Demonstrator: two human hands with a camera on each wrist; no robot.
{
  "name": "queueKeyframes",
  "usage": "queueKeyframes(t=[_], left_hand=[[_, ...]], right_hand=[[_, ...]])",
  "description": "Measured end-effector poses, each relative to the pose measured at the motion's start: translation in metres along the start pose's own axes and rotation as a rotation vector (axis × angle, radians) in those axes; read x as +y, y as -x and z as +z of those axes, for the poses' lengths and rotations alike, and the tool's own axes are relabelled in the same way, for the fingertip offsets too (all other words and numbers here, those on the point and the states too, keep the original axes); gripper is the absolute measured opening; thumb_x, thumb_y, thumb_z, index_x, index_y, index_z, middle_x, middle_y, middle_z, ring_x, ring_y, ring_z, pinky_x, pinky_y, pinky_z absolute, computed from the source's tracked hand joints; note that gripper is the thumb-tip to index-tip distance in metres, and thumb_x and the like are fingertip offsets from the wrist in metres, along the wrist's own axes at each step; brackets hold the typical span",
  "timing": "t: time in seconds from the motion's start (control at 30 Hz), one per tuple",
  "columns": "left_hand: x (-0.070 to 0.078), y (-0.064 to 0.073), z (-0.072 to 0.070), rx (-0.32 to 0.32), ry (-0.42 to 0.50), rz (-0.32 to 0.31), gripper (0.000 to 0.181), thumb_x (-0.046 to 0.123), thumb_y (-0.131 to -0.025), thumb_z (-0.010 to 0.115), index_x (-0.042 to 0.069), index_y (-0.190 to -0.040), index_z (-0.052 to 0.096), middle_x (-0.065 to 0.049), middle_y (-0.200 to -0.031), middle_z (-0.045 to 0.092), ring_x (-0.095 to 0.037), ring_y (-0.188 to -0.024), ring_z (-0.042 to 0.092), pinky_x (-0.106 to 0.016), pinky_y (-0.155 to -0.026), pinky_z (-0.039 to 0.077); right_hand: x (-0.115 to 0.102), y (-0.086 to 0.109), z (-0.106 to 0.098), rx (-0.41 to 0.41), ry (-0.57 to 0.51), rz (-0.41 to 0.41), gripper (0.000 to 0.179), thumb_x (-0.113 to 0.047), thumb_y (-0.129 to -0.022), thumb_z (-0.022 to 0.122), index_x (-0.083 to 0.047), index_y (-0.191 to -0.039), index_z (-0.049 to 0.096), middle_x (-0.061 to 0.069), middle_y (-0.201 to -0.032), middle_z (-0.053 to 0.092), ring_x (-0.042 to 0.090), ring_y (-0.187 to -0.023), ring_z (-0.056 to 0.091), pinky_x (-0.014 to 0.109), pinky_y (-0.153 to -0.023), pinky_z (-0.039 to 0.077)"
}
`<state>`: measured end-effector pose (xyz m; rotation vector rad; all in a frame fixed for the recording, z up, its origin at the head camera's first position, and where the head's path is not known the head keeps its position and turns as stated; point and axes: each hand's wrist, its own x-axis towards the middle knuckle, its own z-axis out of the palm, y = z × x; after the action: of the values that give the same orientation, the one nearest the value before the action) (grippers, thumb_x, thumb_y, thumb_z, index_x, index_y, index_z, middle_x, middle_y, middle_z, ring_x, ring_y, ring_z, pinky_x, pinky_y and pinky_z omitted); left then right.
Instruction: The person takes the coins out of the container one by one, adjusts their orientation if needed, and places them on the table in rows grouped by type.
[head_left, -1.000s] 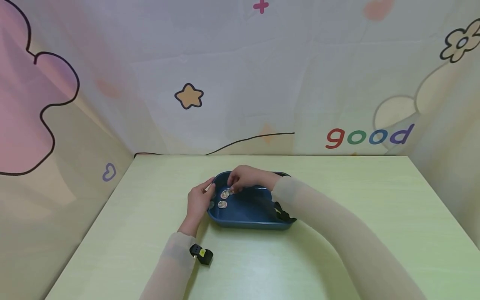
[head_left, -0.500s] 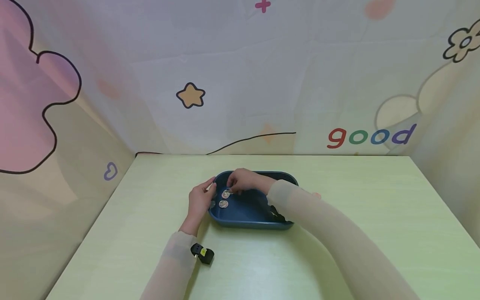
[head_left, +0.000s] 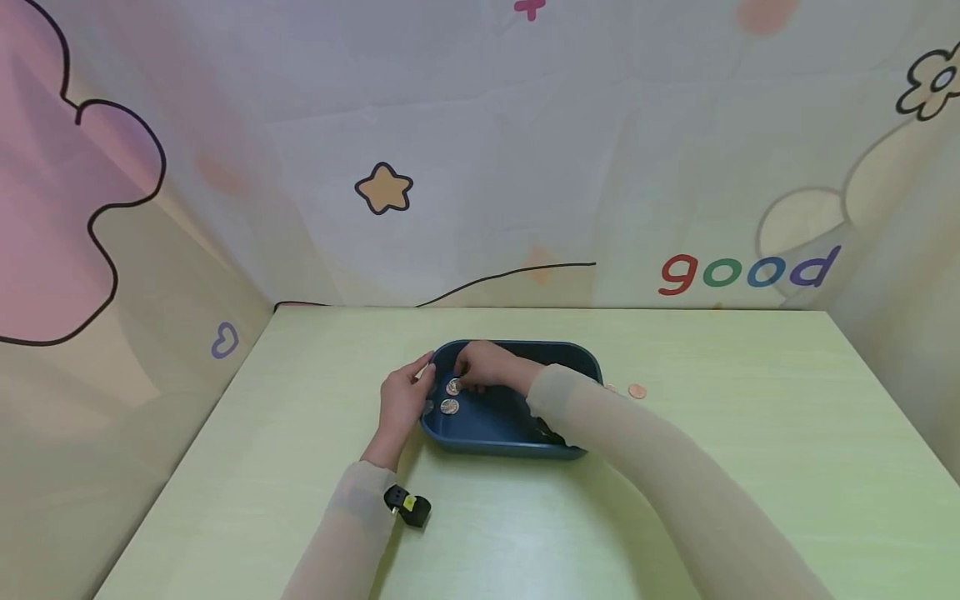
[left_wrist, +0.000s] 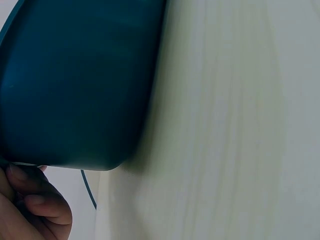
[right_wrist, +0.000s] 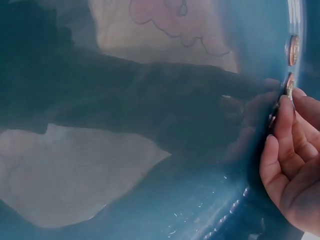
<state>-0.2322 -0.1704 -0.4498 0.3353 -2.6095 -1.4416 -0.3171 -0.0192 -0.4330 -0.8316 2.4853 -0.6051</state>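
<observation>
In the head view a blue tray stands on the table. My left hand grips its left rim; in the left wrist view the curled fingers sit at the tray's edge. My right hand reaches inside the tray toward its left end. One shiny coin and a second coin lie there, close to the fingertips. In the right wrist view, coins line the tray's wall, and the thumb and fingers pinch at a coin, mostly hidden.
Copper-coloured coins lie on the table right of the tray, one coin in full view and another partly behind the right sleeve. A black wrist device hangs by the left sleeve. A printed cloth rises behind the table.
The right forearm has shifted slightly left and down, uncovering the tray's right rim and the copper coins on the table. The left hand keeps its grip on the tray.
</observation>
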Motion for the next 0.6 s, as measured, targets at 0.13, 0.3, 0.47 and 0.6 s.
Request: queueKeyframes(t=[0.13, 0.3, 0.47, 0.6], left_hand=[[-0.0008, -0.0005, -0.0001, 0.002, -0.004, -0.001, 0.036, 0.022, -0.103, 0.059, 0.011, -0.137, 0.066, 0.006, -0.056, 0.036, -0.011, -0.055, 0.038, -0.022, -0.053, 0.031], [-0.0021, -0.0014, 0.0004, 0.01, -0.008, 0.007, 0.036, 0.022, -0.102, 0.06, 0.012, -0.136, 0.067, 0.006, -0.055, 0.037, -0.01, -0.054, 0.039, -0.022, -0.053, 0.031], [-0.0027, -0.0014, 0.0013, 0.014, -0.009, 0.009, 0.036, 0.022, -0.102, 0.06, 0.011, -0.136, 0.067, 0.006, -0.055, 0.038, -0.01, -0.054, 0.039, -0.022, -0.052, 0.031], [-0.0025, -0.0011, 0.0014, 0.011, -0.008, 0.002, 0.036, 0.022, -0.103, 0.059, 0.011, -0.136, 0.067, 0.006, -0.055, 0.037, -0.01, -0.054, 0.039, -0.022, -0.052, 0.031]], right_hand=[[-0.002, 0.0001, 0.0018, 0.013, 0.019, 0.016, 0.02, -0.013, -0.097, 0.068, -0.001, -0.111, 0.074, 0.012, -0.091, 0.076, 0.011, -0.063, 0.063, 0.023, -0.063, 0.054], [-0.0031, -0.0002, 0.0025, 0.018, 0.034, 0.014, 0.012, -0.012, -0.097, 0.068, -0.002, -0.099, 0.075, 0.01, -0.087, 0.074, 0.01, -0.063, 0.06, 0.023, -0.063, 0.053], [-0.0047, -0.0004, 0.003, 0.016, 0.052, 0.018, 0.012, -0.01, -0.097, 0.067, -0.003, -0.096, 0.077, 0.009, -0.086, 0.075, 0.01, -0.062, 0.06, 0.022, -0.062, 0.052], [-0.0074, -0.001, 0.0026, 0.008, 0.075, 0.023, 0.013, -0.01, -0.097, 0.067, -0.002, -0.097, 0.077, 0.009, -0.086, 0.075, 0.01, -0.063, 0.059, 0.022, -0.063, 0.051]])
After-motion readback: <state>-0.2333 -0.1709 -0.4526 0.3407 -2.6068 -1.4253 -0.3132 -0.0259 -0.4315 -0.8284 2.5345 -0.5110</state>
